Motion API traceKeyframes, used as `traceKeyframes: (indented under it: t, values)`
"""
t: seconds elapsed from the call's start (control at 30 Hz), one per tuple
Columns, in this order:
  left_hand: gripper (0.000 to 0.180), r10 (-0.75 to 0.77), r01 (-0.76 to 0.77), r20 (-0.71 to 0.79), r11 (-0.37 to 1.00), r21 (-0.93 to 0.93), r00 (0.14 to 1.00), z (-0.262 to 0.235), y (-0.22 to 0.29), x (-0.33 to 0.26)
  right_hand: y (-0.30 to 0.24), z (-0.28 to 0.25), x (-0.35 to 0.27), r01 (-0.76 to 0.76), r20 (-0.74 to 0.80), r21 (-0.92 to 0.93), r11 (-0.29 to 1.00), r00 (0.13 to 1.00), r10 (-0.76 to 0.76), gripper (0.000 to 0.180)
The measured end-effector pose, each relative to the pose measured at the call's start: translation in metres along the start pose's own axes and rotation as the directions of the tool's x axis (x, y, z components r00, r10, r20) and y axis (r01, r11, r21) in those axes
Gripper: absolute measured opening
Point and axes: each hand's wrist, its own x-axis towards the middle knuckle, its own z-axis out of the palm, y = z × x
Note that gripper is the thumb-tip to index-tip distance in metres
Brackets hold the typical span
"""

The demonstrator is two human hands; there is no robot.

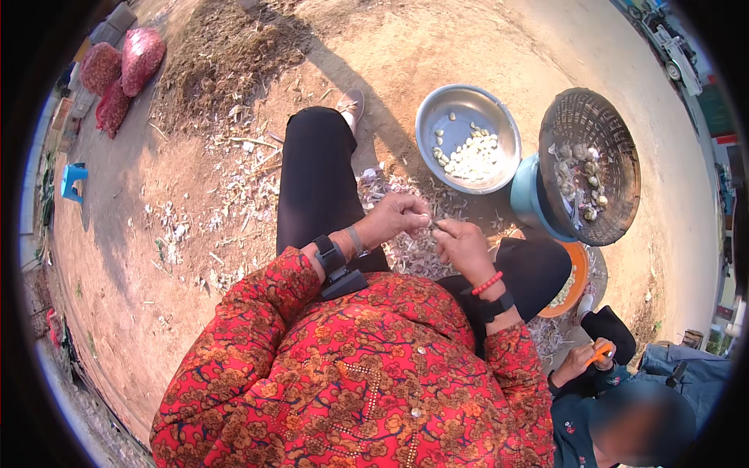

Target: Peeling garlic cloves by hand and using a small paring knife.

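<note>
Many pale husks (417,256) across sunlit dirt (109,304)

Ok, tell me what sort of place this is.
Probably an open-air yard, perhaps by a home or small farm: the bare dirt ground lies in sunlight, papery garlic skins are strewn over it, and bulging red sacks stand near the edge.

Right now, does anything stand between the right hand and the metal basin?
Nothing visible does: only ground strewn with pale skins lies between the right hand and metal basin. The blue tub stands off rightward.
</note>
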Motion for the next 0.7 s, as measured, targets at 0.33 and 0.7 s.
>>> traceKeyframes:
  t: [0.33, 0.7]
  values:
    - [0.013, -0.028, 0.027, 0.017, 0.999, 0.023, 0.999, -0.005, -0.007, -0.017, 0.019, 0.01, -0.003, 0.032, 0.16, 0.016, 0.999, 0.987, -0.034, 0.019]
    - [0.015, -0.101, 0.076, 0.14, 0.983, 0.17, 0.985, 0.016, 0.029, -0.009, 0.012, -0.008, -0.035, -0.081, 0.182, 0.363, 0.928, 0.983, 0.015, 0.02]
